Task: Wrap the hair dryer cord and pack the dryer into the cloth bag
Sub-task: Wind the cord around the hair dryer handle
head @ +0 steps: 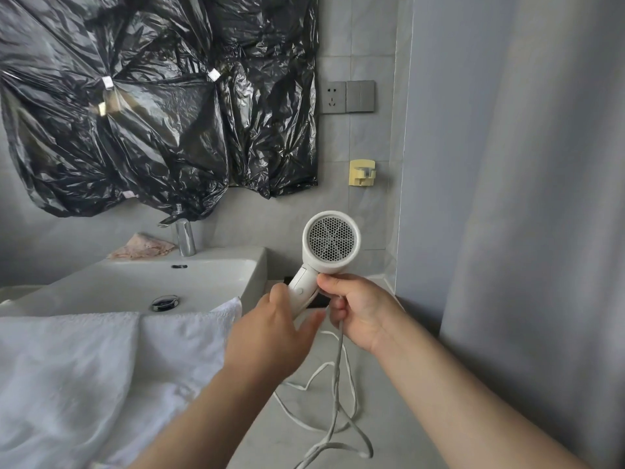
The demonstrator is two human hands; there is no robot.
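Observation:
A white hair dryer (329,242) is held up in the middle of the view, its round mesh intake facing me. My left hand (274,336) wraps around the dryer's handle from the left. My right hand (355,309) grips just under the dryer's head and pinches the white cord (338,384), which hangs down and lies in loose loops on the grey counter (297,434). A dark flat item (318,301) lies on the counter behind the hands, mostly hidden. I cannot tell whether it is the cloth bag.
A white washbasin (142,286) with a chrome tap (184,236) stands at the left, a white towel (101,367) draped over its front. Black plastic sheeting (152,106) covers the wall. A wall socket (333,96) and a yellow hook (362,173) sit above. A grey wall (524,198) stands at the right.

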